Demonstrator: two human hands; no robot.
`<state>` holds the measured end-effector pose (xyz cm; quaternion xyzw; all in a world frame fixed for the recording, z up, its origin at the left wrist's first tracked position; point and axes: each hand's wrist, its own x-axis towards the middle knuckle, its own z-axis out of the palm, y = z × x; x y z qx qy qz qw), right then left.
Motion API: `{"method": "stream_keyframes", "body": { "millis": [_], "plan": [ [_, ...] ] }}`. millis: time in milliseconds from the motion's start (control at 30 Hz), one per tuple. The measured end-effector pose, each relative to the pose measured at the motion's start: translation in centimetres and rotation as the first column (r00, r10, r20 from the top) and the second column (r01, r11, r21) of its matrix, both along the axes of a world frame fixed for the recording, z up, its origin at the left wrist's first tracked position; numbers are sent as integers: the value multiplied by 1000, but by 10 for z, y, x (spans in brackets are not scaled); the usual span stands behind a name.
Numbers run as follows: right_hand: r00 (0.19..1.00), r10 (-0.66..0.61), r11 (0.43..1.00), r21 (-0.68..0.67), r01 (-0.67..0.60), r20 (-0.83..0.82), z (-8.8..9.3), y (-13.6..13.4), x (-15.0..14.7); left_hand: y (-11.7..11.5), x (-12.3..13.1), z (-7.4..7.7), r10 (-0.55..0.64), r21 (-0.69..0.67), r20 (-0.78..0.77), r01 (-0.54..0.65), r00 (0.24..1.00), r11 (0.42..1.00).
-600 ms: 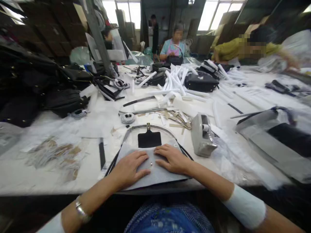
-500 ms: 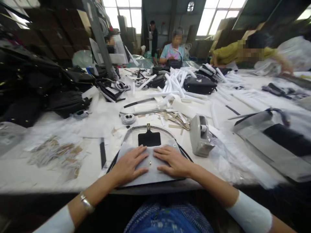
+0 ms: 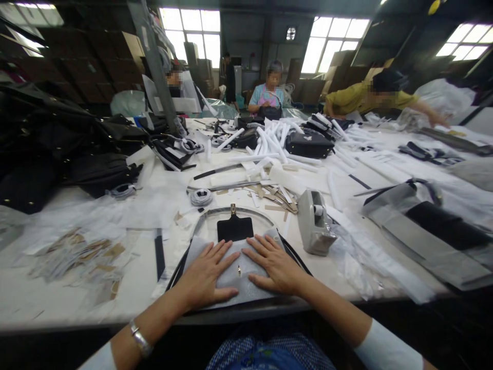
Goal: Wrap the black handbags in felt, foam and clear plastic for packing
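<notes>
Both palms lie flat on a sheet of thin white paper (image 3: 246, 294) at the table's front edge. On its left half rests my left hand (image 3: 206, 272), fingers spread. My right hand (image 3: 275, 264) presses the right half, its fingers also apart. Between them a small gold metal fitting (image 3: 239, 270) shows through the sheet. Beneath the paper is a dark bag, mostly hidden, with a handle (image 3: 215, 211) wrapped in clear film curving out beyond it. A black flap (image 3: 234, 228) with a gold clasp (image 3: 233, 208) sticks out past the paper's far edge.
A grey tape dispenser (image 3: 314, 226) stands to the right, near a paper-wrapped bag (image 3: 423, 231). Paper scraps (image 3: 77, 257) lie at left, beside heaped black bags (image 3: 96, 169). White foam tubes (image 3: 271, 139) are piled farther back. Co-workers sit or lean across the table.
My hands have spread their fingers wider and shifted slightly on the paper, which looks more creased under them. The camera view has tilted up a little.
</notes>
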<state>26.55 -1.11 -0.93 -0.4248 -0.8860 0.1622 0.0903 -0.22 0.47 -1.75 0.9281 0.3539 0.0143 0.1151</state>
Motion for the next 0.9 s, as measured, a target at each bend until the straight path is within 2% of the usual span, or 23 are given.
{"method": "stream_keyframes", "body": {
  "millis": [167,233,333,433,600,667,767,900],
  "plan": [
    [1000,9,992,-127,-10,-4,14,7,-1,0,0,-1,8,-33,50,-6,999,999],
    [998,-33,987,-159,26,-47,21,18,-7,0,0,0,17,-58,60,-13,998,998],
    [965,-218,973,-106,204,-144,28,45,-25,-1,-2,0,39,-98,52,-34,998,995],
    [917,-370,929,-52,366,-149,28,78,-51,2,-3,-5,36,-98,53,-30,998,995],
    [863,-493,870,-65,489,-107,30,114,-76,20,-3,-27,-25,-18,0,25,1000,1000],
    [858,-497,868,-69,493,-127,34,114,-75,26,-3,-35,-53,24,-31,53,998,998],
    [884,-430,903,-80,422,-184,42,99,-66,24,-5,-40,-82,94,-32,84,996,992],
    [912,-294,956,-75,284,-285,41,66,-54,10,-7,-30,-2,144,33,-3,999,990]
  ]
}}
